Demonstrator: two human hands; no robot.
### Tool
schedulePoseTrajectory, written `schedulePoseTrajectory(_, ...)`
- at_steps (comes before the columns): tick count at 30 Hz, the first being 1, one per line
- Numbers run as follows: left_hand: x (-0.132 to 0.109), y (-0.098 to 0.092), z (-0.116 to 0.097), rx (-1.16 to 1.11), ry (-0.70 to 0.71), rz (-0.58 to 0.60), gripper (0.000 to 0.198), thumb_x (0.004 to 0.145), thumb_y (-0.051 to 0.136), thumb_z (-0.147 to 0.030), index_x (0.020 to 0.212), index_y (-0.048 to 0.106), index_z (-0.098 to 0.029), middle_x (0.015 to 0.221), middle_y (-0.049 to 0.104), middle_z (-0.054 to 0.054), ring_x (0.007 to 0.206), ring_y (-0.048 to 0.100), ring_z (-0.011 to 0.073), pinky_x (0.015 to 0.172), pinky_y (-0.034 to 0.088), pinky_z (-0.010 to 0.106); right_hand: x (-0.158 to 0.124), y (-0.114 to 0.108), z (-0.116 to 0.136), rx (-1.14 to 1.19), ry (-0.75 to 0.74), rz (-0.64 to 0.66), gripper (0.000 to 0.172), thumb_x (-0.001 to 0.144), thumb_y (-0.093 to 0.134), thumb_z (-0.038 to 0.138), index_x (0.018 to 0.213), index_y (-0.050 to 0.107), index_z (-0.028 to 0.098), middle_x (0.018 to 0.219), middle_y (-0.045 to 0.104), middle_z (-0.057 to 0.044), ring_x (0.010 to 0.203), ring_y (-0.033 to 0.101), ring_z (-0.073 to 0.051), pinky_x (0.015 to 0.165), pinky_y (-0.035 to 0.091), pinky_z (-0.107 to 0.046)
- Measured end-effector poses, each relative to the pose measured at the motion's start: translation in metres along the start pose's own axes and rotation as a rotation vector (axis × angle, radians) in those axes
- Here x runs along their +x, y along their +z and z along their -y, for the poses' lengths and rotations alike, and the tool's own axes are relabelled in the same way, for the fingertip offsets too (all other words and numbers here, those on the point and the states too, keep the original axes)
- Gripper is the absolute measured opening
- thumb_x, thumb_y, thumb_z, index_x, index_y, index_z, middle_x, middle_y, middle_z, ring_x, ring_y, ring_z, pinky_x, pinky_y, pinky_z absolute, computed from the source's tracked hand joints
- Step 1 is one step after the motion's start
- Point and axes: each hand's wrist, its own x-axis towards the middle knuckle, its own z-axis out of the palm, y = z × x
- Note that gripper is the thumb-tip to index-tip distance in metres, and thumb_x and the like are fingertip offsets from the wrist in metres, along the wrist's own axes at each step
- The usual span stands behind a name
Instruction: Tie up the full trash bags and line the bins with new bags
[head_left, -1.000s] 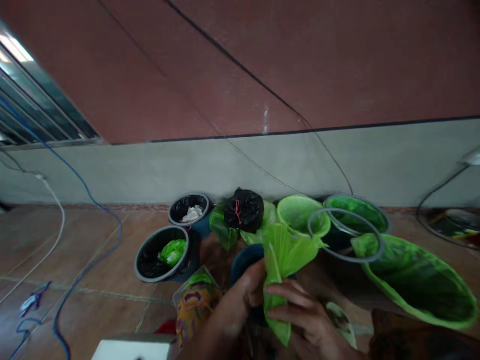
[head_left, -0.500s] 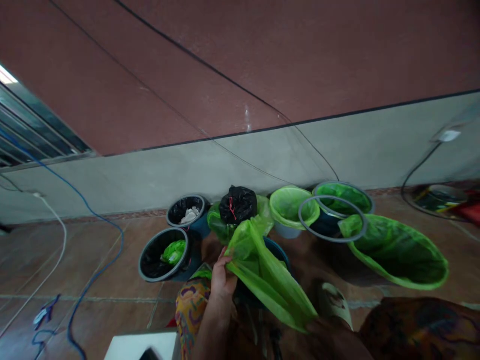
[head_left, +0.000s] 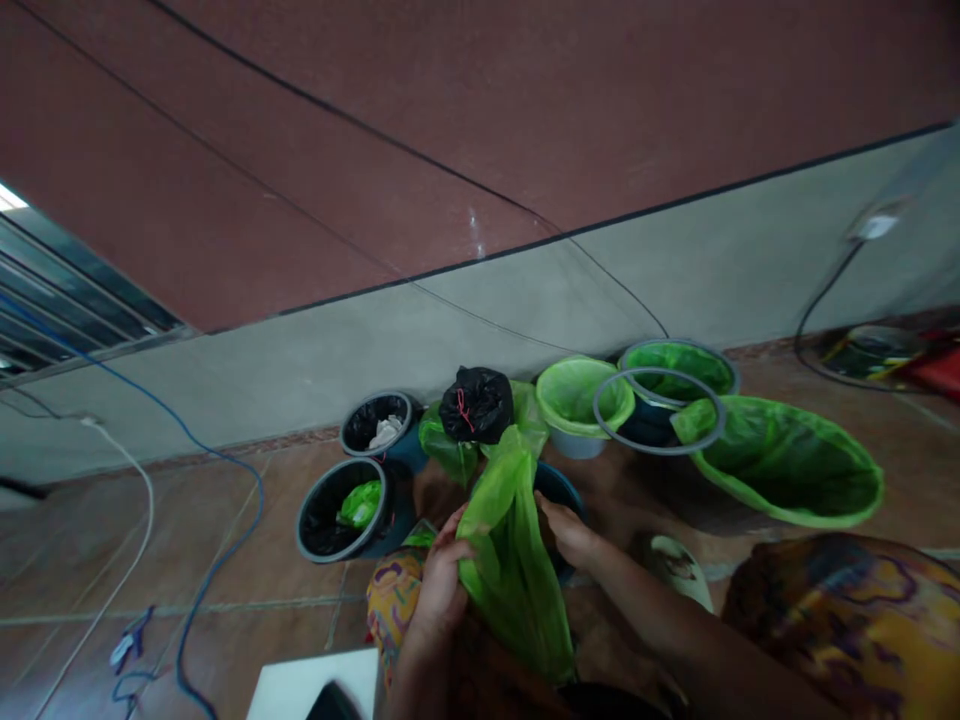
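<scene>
A long green trash bag (head_left: 514, 580) hangs bunched between my hands, over a blue bin (head_left: 562, 490) that it partly hides. My left hand (head_left: 444, 575) is closed on the bag's left edge. My right hand (head_left: 568, 532) is at its right edge, fingers curled against the plastic beside the blue bin's rim; the fingertips are partly hidden. Just behind stands a tied black trash bag (head_left: 478, 405) with a red tie, resting on green plastic.
Left are two black-lined bins, a nearer one (head_left: 307, 515) and a farther one (head_left: 409, 440). Green-lined bins stand right: a small one (head_left: 577, 440), one at the wall (head_left: 675, 350) and a large tilted one (head_left: 855, 510). A loose grey ring (head_left: 600, 415) leans there. A blue cable (head_left: 255, 500) crosses the floor.
My right hand has moved from the bag's lower end up to its upper right side. The bag now hangs more upright, its lower end shifted left. The view has tilted slightly.
</scene>
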Motion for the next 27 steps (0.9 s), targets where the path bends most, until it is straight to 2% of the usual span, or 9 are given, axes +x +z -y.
schedulePoseTrajectory(4,-0.005,-0.005,-0.007,-0.113,-0.115,0.042,0.037,0.070,0.062,-0.042,0.096,0.068,-0.017,0.093,0.076,0.009,0.095,0.072,0.0265,0.077,0.058,0.034,-0.015,0.002,-0.005,0.310,0.153,0.202,0.046,0.089,0.055,0.060,0.097,0.073,0.018,0.105,0.077,-0.011,0.098,0.073,-0.025,0.093,0.056,-0.039)
schedulePoseTrajectory(7,-0.002,-0.011,-0.008,-0.109,-0.169,0.019,0.040,0.076,0.062,-0.057,0.080,0.068,-0.018,0.081,0.075,0.008,0.082,0.072,0.0236,0.070,0.057,0.032,-0.031,-0.018,0.006,0.297,0.139,0.317,0.049,0.086,0.061,0.060,0.105,0.073,0.017,0.110,0.077,-0.012,0.100,0.073,-0.025,0.095,0.055,-0.040)
schedulePoseTrajectory(9,0.002,-0.015,-0.009,-0.019,-0.130,-0.045,0.036,0.074,0.068,-0.056,0.076,0.068,-0.020,0.075,0.074,0.004,0.073,0.070,0.0193,0.067,0.055,0.028,-0.039,-0.034,0.012,0.204,0.094,0.296,0.044,0.079,0.070,0.056,0.102,0.074,0.018,0.104,0.078,-0.010,0.096,0.073,-0.025,0.093,0.055,-0.040)
schedulePoseTrajectory(12,0.005,-0.021,-0.016,0.243,-0.016,-0.074,0.029,0.070,0.074,-0.046,0.082,0.072,-0.020,0.076,0.074,0.001,0.067,0.066,0.0166,0.064,0.052,0.026,-0.044,-0.053,0.017,0.028,-0.016,0.137,0.035,0.066,0.081,0.045,0.090,0.074,0.020,0.090,0.078,-0.006,0.083,0.073,-0.025,0.082,0.057,-0.039)
schedulePoseTrajectory(15,0.005,-0.025,-0.032,0.635,0.081,-0.087,0.022,0.070,0.075,-0.035,0.085,0.075,-0.018,0.078,0.075,0.002,0.072,0.067,0.0189,0.069,0.051,0.027,-0.039,-0.068,0.022,-0.244,-0.156,-0.058,0.024,0.063,0.076,0.040,0.074,0.070,0.020,0.072,0.073,-0.003,0.068,0.067,-0.021,0.069,0.054,-0.035)
schedulePoseTrajectory(18,0.004,-0.031,-0.044,1.054,0.188,-0.192,0.010,0.073,0.071,-0.019,0.081,0.076,-0.018,0.084,0.075,0.005,0.083,0.069,0.0216,0.080,0.049,0.030,-0.033,-0.082,0.026,-0.600,-0.327,-0.343,0.013,0.066,0.063,0.034,0.066,0.067,0.021,0.065,0.068,-0.003,0.066,0.063,-0.021,0.068,0.050,-0.034)
schedulePoseTrajectory(20,0.005,-0.035,-0.045,1.240,0.221,-0.241,0.013,0.076,0.067,-0.014,0.085,0.076,-0.017,0.091,0.075,0.009,0.089,0.070,0.0230,0.086,0.048,0.031,-0.031,-0.092,0.027,-0.761,-0.426,-0.550,0.014,0.068,0.055,0.030,0.069,0.066,0.022,0.071,0.070,-0.005,0.068,0.063,-0.021,0.070,0.049,-0.034)
schedulePoseTrajectory(23,0.007,-0.038,-0.039,1.397,0.217,-0.240,0.016,0.083,0.064,-0.018,0.094,0.076,-0.015,0.100,0.074,0.014,0.095,0.071,0.0256,0.089,0.048,0.032,-0.032,-0.104,0.024,-0.870,-0.540,-0.746,0.020,0.070,0.048,0.028,0.076,0.066,0.021,0.081,0.072,-0.009,0.072,0.064,-0.022,0.073,0.049,-0.035)
schedulePoseTrajectory(27,0.007,-0.032,-0.031,1.490,0.184,-0.212,0.031,0.086,0.065,-0.038,0.103,0.075,-0.013,0.100,0.073,0.017,0.100,0.070,0.0307,0.092,0.048,0.036,-0.035,-0.107,0.020,-0.916,-0.607,-0.778,0.027,0.073,0.045,0.029,0.083,0.069,0.020,0.086,0.072,-0.010,0.077,0.065,-0.023,0.077,0.051,-0.036)
